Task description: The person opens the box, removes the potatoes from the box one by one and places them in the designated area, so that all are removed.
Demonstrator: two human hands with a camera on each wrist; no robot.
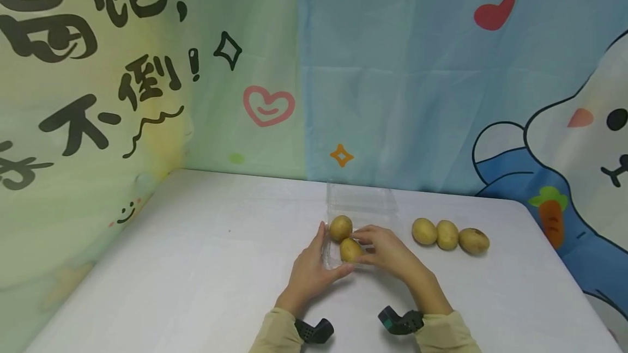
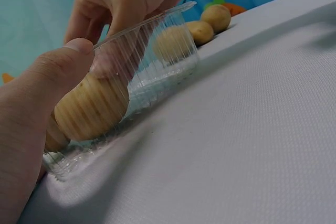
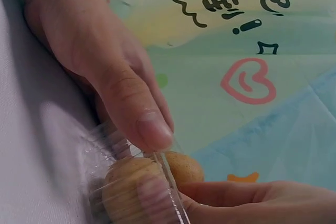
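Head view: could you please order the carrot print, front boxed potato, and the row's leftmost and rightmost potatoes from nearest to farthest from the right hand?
1. Front potato: in the plastic box, touching the right hand.
2. Leftmost potato: just right of the hand.
3. Rightmost potato: farther right.
4. Carrot print: far right, on the curtain.

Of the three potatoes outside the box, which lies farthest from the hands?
The rightmost potato in the head view, at the row's end; the middle one and the left one both lie nearer the right hand.

Left hand (image 1: 313,266) on clear container (image 1: 332,255), right hand (image 1: 387,248) at nearer potato (image 1: 350,250) inside.
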